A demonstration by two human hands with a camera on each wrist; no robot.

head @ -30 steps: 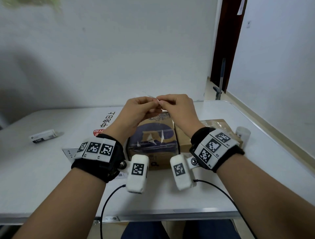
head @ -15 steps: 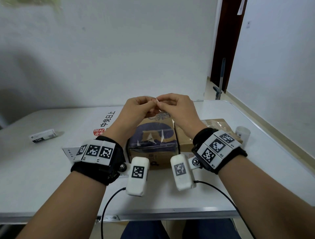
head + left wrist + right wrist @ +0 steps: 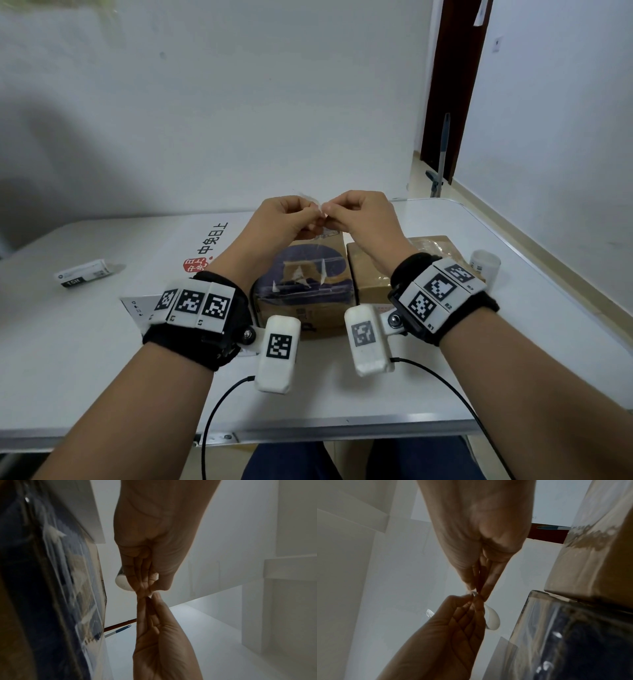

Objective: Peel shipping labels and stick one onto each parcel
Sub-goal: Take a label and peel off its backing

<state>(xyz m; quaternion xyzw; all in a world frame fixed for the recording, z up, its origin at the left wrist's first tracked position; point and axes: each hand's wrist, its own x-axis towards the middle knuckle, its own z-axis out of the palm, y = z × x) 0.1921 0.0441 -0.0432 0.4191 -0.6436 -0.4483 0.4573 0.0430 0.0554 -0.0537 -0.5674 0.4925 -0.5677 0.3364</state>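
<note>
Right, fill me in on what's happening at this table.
A person is working a small label apart in the air, pinching it between the left hand and the right hand. They hold it above two parcels sitting side by side on the white table. The label is not on a parcel yet.

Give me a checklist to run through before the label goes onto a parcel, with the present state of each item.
1. Left hand pinches the label: ok.
2. Right hand pinches it too: ok.
3. Label fully off its backing: cannot tell.
4. Blue-printed parcel within reach under the hands: ok.
5. Its top free for a label: cannot tell, torn tape there.
6. Brown parcel beside it unlabelled: cannot tell.
</note>
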